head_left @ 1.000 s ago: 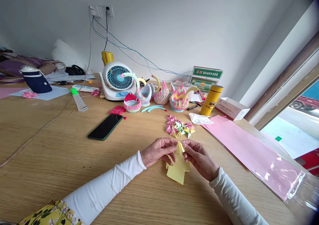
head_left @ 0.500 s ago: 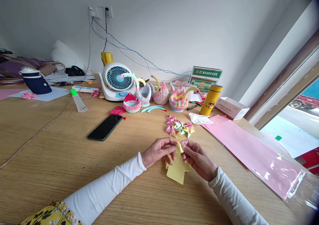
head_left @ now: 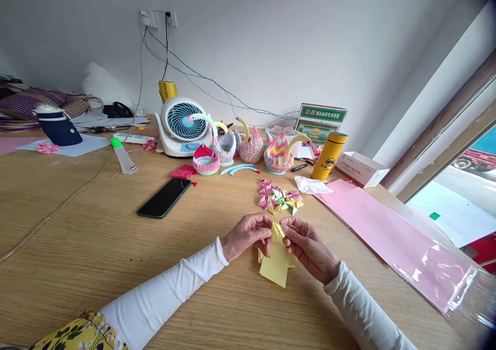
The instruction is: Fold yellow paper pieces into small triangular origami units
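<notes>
Between my hands is a small folded piece of yellow paper (head_left: pixel 276 231). My left hand (head_left: pixel 251 233) pinches its left side with thumb and fingers. On the right side, my right hand (head_left: pixel 308 244) grips it the same way. Underneath, a stack of yellow paper slips (head_left: pixel 274 271) lies on the wooden table (head_left: pixel 186 288), partly covered by my fingers. Just beyond my fingertips sits a heap of folded paper pieces (head_left: pixel 279 196) in pink, green and yellow.
Several folded-paper swans (head_left: pixel 251 147) stand at the back beside a white fan (head_left: pixel 182 125). A phone (head_left: pixel 164 198) lies to the left. At right are a yellow bottle (head_left: pixel 329 156), a sticky note box (head_left: pixel 362 169) and pink sheets (head_left: pixel 391 231) in plastic.
The folded yellow paper between my fingers has turned and spread a little, showing more of its folds. Both hands stay in nearly the same place.
</notes>
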Demonstrator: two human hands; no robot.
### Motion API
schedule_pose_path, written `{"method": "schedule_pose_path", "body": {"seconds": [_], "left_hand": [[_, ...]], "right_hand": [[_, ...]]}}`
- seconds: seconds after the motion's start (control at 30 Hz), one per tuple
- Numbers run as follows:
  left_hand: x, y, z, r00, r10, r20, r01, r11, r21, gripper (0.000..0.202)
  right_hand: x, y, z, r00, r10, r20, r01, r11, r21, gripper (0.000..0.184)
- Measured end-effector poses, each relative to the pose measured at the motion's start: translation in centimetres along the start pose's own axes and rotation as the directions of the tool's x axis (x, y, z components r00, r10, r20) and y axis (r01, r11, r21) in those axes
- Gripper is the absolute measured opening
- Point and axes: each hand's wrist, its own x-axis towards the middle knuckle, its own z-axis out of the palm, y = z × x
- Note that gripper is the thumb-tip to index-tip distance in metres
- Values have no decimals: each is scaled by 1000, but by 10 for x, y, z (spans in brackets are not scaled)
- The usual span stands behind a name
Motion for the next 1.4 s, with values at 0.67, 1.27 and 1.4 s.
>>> {"method": "schedule_pose_path", "body": {"seconds": [0.67, 1.27, 1.4], "left_hand": [[-1, 2, 1, 994, 100, -35, -91, 976, 199, 34], [-1, 1, 1, 994, 110, -9, -105, 963, 247, 32], [-1, 1, 1, 995, 103, -15, -96, 963, 250, 34]], "right_hand": [[-1, 4, 7, 991, -131, -18, 114, 912, -394, 31], [-3, -1, 7, 992, -118, 36, 121, 861, -494, 36], [-3, 0, 8, 989, -137, 48, 141, 846, -515, 35]]}}
